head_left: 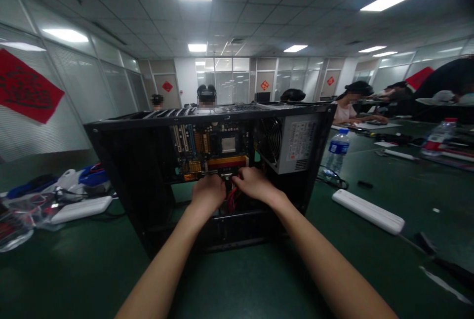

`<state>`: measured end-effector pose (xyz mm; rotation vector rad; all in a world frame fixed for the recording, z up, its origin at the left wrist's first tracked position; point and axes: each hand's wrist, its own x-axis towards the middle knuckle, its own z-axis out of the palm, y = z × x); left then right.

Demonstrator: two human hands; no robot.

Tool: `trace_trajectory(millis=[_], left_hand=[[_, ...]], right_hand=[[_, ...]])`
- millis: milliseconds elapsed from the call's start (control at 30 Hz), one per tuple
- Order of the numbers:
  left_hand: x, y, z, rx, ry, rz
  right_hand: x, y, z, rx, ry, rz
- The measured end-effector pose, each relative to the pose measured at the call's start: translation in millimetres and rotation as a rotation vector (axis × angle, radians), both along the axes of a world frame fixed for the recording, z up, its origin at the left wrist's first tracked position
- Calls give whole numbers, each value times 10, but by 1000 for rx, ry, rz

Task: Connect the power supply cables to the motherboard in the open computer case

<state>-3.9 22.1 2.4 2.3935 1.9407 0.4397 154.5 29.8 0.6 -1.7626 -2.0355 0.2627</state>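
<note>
A black computer case [207,120] stands on the table with its open side facing me. Inside it sit a motherboard [228,134] and a grey power supply [298,143] with a round fan. Both my hands reach in at the lower edge of the board, close together. My left hand [209,191] is closed; its fingertips and whatever they grip are hidden. My right hand [254,183] is pinched on a bundle of red power cables [232,198], just below the red and yellow memory slots [226,162]. The cable's far end is hidden.
To the right are a water bottle [336,151], a white power strip [368,211] and another bottle [439,136] with a red cap. Plastic bags [40,205] and a second white strip [82,209] lie left. Several people sit at tables beyond, one person [357,104] at right.
</note>
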Motion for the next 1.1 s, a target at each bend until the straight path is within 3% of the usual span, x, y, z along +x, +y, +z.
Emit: trace_trajectory(millis=[600,1100], left_hand=[[131,-71,82,59,145,95],[209,70,119,8,73,96]], right_hand=[[54,84,-8,-12,63,9],[50,67,-27,-22,81,35]])
